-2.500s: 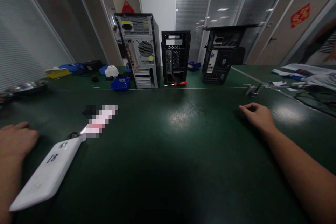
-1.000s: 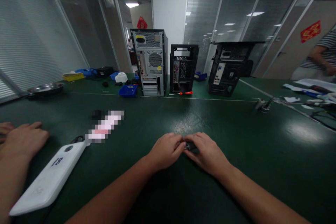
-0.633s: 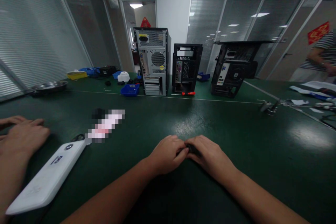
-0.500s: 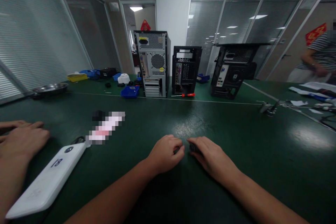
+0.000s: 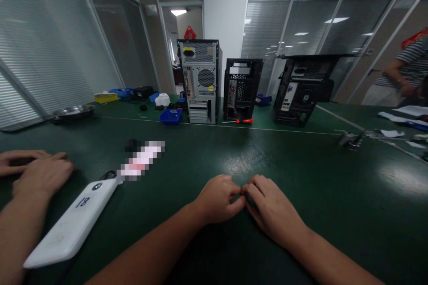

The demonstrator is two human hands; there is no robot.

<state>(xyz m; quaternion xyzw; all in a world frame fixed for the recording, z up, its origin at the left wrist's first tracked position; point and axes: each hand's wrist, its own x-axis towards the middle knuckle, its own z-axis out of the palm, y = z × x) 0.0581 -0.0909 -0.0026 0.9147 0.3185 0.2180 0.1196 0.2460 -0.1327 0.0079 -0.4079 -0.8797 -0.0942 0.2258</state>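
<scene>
Near the middle of the green table, my left hand (image 5: 219,200) has its thumb and fingers bent together in a pinch. Facing it, my right hand (image 5: 270,205) curls its fingers downward over something small and dark. The fingertips of both hands meet, and what they hold is mostly hidden behind the fingers. To the left lies a white flat device (image 5: 75,218) marked 18, with a dark cable at its far end; neither of my hands touches it.
Another person's hands (image 5: 43,173) rest at the left edge. Three computer cases (image 5: 203,60) stand at the back, with a red screwdriver (image 5: 244,121) and a blue bin (image 5: 170,116) before them. Metal parts (image 5: 352,141) lie right. A person in a striped shirt (image 5: 409,69) stands far right.
My hands have closed the small gap between them, so the fingertips now touch. The dark thing under my right fingers shows less. The whole view has shifted slightly.
</scene>
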